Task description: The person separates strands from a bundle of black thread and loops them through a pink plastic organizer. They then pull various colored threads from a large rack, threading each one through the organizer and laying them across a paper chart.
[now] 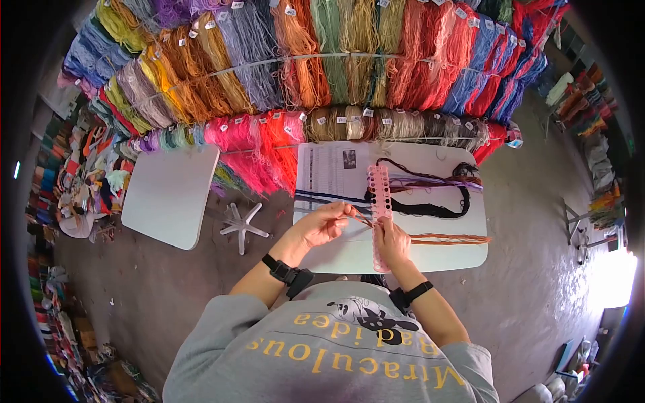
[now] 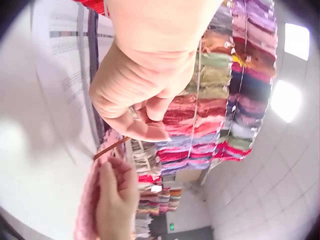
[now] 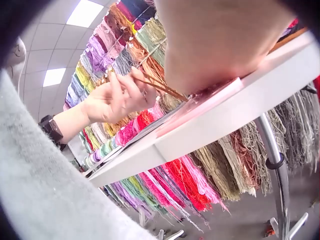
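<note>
A long pink strip with holes along both edges (image 1: 379,181) lies across the white table (image 1: 437,258). My right hand (image 1: 395,243) grips its near part, thumb on top. Between the thumb and fingertips of my left hand (image 1: 321,226) is a brown thread (image 3: 167,91), pulled taut toward the strip. Brown strands (image 1: 443,240) also trail off to the right of the strip. Farther up, black thread (image 1: 430,209) and dark blue thread (image 1: 316,196) extend from the strip on opposite sides. In the left wrist view, the thread meets the strip just beyond the right fingertips.
A printed sheet (image 1: 329,164) lies on the table's far left. Behind the table hang dense rows of tagged coloured skeins (image 1: 322,67). A second white tabletop (image 1: 171,195) stands to the left, with a white stool base (image 1: 244,227) on the floor between.
</note>
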Motion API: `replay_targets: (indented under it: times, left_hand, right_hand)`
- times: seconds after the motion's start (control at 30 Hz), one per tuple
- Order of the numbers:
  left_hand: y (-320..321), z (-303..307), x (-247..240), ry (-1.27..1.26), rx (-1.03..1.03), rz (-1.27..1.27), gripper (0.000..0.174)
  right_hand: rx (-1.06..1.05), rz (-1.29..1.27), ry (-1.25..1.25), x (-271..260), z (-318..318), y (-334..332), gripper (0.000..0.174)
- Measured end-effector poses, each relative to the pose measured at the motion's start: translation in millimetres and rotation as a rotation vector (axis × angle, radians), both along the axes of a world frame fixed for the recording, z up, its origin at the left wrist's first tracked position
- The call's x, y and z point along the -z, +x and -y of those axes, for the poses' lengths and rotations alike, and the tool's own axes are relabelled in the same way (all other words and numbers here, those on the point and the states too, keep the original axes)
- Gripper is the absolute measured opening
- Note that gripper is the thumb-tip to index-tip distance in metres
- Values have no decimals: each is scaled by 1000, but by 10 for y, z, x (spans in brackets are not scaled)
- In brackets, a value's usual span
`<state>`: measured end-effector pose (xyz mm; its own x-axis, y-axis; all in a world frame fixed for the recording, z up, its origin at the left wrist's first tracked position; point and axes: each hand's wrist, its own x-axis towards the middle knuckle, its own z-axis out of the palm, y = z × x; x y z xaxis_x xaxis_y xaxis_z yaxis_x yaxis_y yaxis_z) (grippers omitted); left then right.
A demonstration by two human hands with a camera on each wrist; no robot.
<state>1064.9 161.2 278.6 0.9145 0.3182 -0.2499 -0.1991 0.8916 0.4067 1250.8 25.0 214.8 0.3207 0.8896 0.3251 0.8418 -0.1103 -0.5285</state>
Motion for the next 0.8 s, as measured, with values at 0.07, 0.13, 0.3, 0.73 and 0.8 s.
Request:
replay_targets:
  times: [0.07,0.13,0.3,0.73,0.8]
  left_hand:
    - [4,-5,-28,-38,1,7,18]
    - [139,75,-52,198,78,-99,24]
    - [555,375,391,663,230,-461,27]
    - [-605,-2,-511,268,-369,3,20]
    - [-703,34,-305,910,-512,-445,22]
  right_hand:
    - [-17,-9,25,-25,0,-5,12]
    - [-71,-69,146,-40,27,26,10]
    - [-93,-117,160,-19,74,38,11]
    - [-69,48,-81,-82,3,-44,34]
    - [-75,58,-88,-89,-3,-42,34]
